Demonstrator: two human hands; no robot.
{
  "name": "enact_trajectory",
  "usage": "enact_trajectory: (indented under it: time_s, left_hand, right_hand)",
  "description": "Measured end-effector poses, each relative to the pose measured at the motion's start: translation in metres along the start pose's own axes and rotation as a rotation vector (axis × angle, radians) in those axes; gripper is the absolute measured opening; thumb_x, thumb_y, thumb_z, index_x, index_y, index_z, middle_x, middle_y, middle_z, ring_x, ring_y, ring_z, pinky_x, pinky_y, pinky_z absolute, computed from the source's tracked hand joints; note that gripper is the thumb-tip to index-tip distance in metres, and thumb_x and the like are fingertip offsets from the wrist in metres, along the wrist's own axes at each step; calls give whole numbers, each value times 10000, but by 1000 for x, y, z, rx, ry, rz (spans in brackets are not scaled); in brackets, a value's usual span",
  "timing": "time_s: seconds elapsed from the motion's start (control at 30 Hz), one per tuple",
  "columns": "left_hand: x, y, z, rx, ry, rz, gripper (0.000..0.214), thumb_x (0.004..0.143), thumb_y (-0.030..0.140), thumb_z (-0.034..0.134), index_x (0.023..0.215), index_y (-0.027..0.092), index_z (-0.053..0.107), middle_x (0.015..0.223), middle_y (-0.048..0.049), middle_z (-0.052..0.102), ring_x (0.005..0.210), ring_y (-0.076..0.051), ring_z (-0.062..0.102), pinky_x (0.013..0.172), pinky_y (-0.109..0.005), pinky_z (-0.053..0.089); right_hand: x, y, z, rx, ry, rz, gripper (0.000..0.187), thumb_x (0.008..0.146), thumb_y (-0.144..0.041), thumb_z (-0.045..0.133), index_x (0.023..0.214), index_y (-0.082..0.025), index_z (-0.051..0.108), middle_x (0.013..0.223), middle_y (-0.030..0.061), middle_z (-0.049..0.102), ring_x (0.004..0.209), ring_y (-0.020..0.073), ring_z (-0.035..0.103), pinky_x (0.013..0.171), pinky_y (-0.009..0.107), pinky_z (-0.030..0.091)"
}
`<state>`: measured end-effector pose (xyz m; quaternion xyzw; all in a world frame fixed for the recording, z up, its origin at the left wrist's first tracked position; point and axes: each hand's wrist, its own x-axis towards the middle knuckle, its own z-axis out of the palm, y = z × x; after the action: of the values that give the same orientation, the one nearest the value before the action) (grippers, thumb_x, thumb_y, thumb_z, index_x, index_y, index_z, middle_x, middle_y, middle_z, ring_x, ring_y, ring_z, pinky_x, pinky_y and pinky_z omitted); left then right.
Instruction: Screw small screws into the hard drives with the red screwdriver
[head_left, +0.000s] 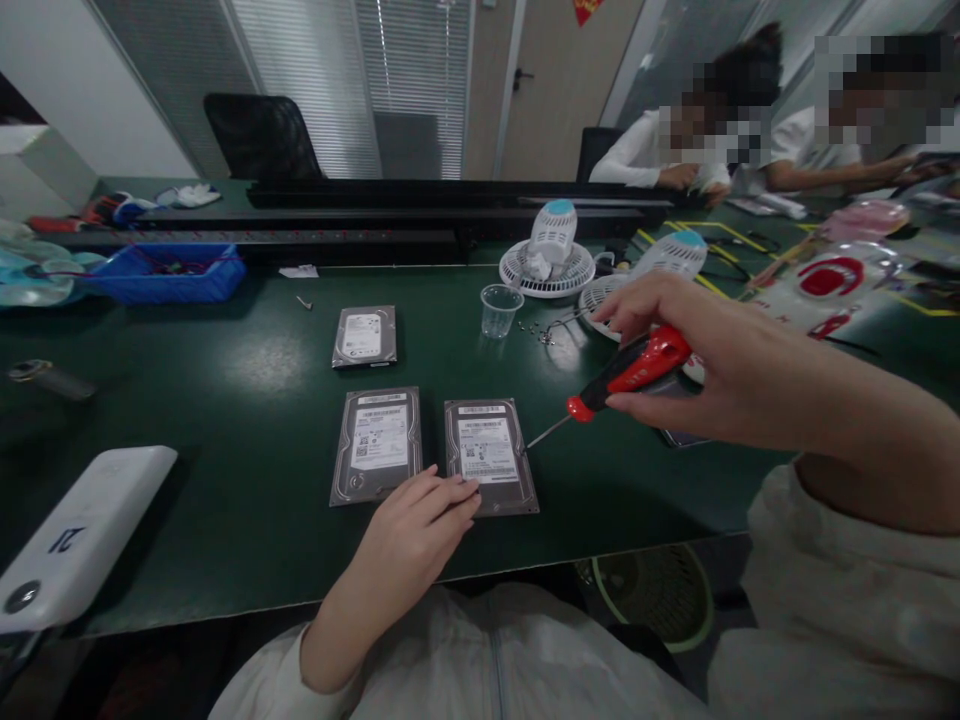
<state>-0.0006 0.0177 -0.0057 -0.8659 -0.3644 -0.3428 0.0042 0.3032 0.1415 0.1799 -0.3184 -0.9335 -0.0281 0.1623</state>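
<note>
My right hand (675, 350) grips a red and black screwdriver (637, 365), held slantwise. Its tip reaches the right edge of a hard drive (491, 410) lying label up near the table's front. Outstretched fingers of my left hand (420, 530) rest on that drive's lower left corner. Just to the left lies a second hard drive (345, 470), close to those fingertips. Behind them sits a third hard drive (364, 340).
A clear plastic cup (499, 318) stands behind the drives, with several small screws (546, 337) beside it. White fan parts (553, 240), a blue basket (165, 275) and a white power bank (97, 530) lie around. Two people work at the far right.
</note>
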Motion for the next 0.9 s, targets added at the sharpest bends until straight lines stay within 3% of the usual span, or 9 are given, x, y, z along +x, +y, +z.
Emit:
enact_trajectory:
  time_s: [0.07, 0.17, 0.3, 0.4, 0.5, 0.67, 0.8, 0.9]
  left_hand:
    - [0, 0, 0, -2, -1, -1, 206, 1076, 125, 579, 1202, 123, 742, 1215, -119, 825, 1064, -262, 798, 1026, -534, 678]
    - [1, 0, 0, 1, -3, 4, 206, 1075, 126, 580, 1202, 121, 742, 1208, -119, 827, 1051, -262, 802, 1019, -529, 681]
    - [1, 0, 0, 4, 8, 1, 203, 1083, 130, 571, 1197, 127, 739, 1198, -113, 830, 1049, -261, 803, 1010, -529, 685]
    - [1, 0, 0, 0, 13, 2, 209, 1095, 141, 555, 1198, 132, 736, 1200, -109, 830, 1057, -257, 802, 1014, -526, 685]
    - [0, 0, 0, 2, 16, 1, 218, 1102, 143, 542, 1203, 131, 734, 1206, -113, 829, 1059, -255, 802, 1012, -527, 686]
    - [0, 0, 0, -1, 14, -5, 207, 1092, 132, 558, 1202, 134, 733, 1204, -115, 830, 1065, -257, 804, 1017, -527, 684]
    - [1, 0, 0, -4, 9, -9, 205, 1084, 128, 571, 1203, 138, 737, 1209, -112, 830, 1064, -259, 806, 1020, -521, 683]
    - [1, 0, 0, 0, 14, 0, 205, 1083, 128, 569, 1198, 133, 740, 1202, -111, 832, 1049, -260, 809, 1013, -522, 686]
  right_hand:
    - [-1, 0, -1, 34, -11, -3, 429, 816, -310, 690, 1209, -247, 531, 1181, 90, 674, 952, 259, 709, 773, 375, 550]
    - [1, -2, -1, 21, 4, 8, 315, 829, -316, 704, 1094, -245, 549, 950, 20, 670, 716, 195, 658, 627, 317, 476]
    - [3, -3, 5, -139, 92, 35, 370, 921, -562, 716, 1035, -234, 589, 771, 0, 650, 594, 200, 601, 574, 313, 372]
    - [3, -4, 8, -269, 116, 73, 485, 983, -715, 580, 1049, -235, 605, 673, -3, 607, 553, 225, 569, 572, 317, 317]
    - [3, -6, 7, -271, 138, 88, 580, 989, -805, 471, 1068, -244, 593, 669, -7, 601, 541, 224, 556, 572, 314, 313]
    - [3, -12, 3, -166, 149, 55, 567, 983, -792, 521, 1119, -246, 597, 763, 11, 675, 609, 217, 629, 603, 311, 384]
    - [4, -12, 5, -319, 82, 136, 679, 1000, -851, 319, 1003, -253, 640, 565, -4, 527, 493, 225, 505, 536, 312, 263]
    - [3, -10, 5, -351, 43, 157, 661, 1025, -803, 262, 955, -251, 618, 572, 8, 508, 485, 226, 471, 525, 325, 224]
